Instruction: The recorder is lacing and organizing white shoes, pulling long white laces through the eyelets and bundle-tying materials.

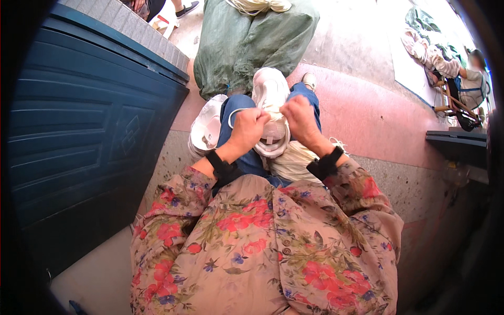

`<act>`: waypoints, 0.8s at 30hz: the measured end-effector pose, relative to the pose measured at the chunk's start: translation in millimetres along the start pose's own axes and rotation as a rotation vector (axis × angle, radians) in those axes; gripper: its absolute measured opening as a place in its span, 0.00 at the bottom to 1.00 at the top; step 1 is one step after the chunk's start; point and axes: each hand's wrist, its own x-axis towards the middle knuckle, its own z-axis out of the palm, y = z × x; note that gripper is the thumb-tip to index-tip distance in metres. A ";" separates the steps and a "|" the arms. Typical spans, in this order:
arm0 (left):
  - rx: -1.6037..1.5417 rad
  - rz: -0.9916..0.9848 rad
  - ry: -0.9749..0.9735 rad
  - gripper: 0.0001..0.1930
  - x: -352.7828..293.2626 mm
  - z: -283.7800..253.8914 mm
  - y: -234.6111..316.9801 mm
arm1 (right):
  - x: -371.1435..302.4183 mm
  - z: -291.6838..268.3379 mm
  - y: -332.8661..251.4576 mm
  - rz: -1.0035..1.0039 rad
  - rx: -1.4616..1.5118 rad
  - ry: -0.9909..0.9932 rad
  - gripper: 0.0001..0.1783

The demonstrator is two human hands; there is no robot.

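A white sneaker rests on my lap between my knees, its toe pointing away from me. My left hand is closed at the left side of its lacing, and a loop of white shoelace sticks out from that hand. On the other side, my right hand is also closed, with the fingers pinched by the laces. What exactly lies between the right fingertips is too small to make out. A second white sneaker is left of my knee. Beside my right thigh lies a bundle of cream laces.
A large green woven sack stands ahead, with another cream bundle on top. At my left is a dark blue panelled door. Far right, a person sits near piled cloth. Another person's foot shows at the top.
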 end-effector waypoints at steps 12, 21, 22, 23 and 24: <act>0.093 -0.089 0.150 0.11 60.2 -25.3 -59.6 | 14.0 -42.3 -1.7 0.164 0.189 0.123 0.07; 0.469 -0.768 -0.069 0.26 -66.4 -70.3 -260.6 | -67.6 -56.0 -1.2 0.125 -0.210 -0.237 0.07; 0.364 -0.783 -0.114 0.27 -69.2 -71.1 -263.6 | -66.3 -55.8 -5.5 0.114 -0.293 -0.299 0.09; 0.260 -0.796 -0.157 0.28 -70.6 -72.5 -266.9 | -65.0 -54.4 -7.1 0.115 -0.299 -0.299 0.09; 0.253 -0.793 -0.156 0.28 -71.2 -70.1 -265.8 | -64.5 -54.0 -7.1 0.069 -0.364 -0.337 0.09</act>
